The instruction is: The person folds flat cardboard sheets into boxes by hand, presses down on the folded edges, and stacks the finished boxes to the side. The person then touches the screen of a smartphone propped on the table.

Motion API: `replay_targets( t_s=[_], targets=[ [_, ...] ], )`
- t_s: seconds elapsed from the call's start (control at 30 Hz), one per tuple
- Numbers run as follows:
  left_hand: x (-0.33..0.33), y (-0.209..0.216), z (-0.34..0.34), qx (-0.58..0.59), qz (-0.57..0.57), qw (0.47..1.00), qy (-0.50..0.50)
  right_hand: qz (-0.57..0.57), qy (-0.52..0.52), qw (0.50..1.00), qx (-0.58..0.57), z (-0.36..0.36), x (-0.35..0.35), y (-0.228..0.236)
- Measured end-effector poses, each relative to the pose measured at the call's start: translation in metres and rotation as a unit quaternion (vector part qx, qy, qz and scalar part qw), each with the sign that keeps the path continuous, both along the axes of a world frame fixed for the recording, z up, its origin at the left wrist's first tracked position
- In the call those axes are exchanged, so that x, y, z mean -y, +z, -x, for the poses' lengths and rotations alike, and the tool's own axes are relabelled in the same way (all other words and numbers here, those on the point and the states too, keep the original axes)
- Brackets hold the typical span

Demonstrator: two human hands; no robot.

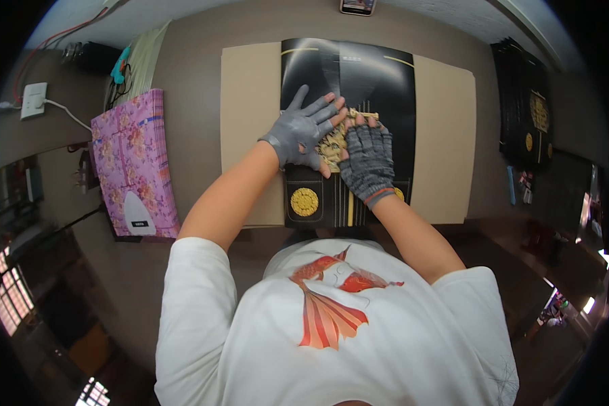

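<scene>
2 gloved hands (303, 132), 1 black sheet (379, 81).

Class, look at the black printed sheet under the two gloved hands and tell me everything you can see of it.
The black sheet looks like glossy card or paper, printed with thin gold lines, a gold ornament at its middle and a round gold emblem near its lower edge. It lies flat on a tan cardboard panel on the table. The left hand, in a grey fingerless glove, presses on it with spread fingers; the right hand, gloved alike, rests flat beside it over the ornament.
</scene>
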State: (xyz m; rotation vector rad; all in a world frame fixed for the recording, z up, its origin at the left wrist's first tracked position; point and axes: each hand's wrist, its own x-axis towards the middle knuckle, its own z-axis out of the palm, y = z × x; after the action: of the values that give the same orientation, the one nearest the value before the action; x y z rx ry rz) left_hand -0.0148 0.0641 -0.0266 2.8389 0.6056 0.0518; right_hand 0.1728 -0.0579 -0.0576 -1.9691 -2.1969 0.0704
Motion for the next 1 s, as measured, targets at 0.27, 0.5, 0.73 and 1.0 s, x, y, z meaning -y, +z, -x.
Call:
replay_targets(
  t_s=[0.27, 0.5, 0.73, 1.0],
  targets=[
    [-0.135, -0.018, -0.02, 0.04, -0.137, 0.988, 0.058, 0.07, 0.006, 0.998, 0.001, 0.0, 0.0, 0.005],
    [-0.16, -0.025, -0.029, -0.001, -0.153, 0.958, 0.242, 0.019, 0.006, 1.0, -0.018, 0.005, -0.001, 0.007],
    [0.063, -0.021, 0.019, 0.109, -0.034, 0.981, 0.154, -0.016, -0.003, 1.0, 0.02, -0.004, -0.003, -0.004],
    [0.223, -0.01, 0.049, 0.14, 0.061, 0.975, 0.159, -0.112, 0.087, 0.99, 0.008, -0.005, 0.002, -0.007]
  ],
)
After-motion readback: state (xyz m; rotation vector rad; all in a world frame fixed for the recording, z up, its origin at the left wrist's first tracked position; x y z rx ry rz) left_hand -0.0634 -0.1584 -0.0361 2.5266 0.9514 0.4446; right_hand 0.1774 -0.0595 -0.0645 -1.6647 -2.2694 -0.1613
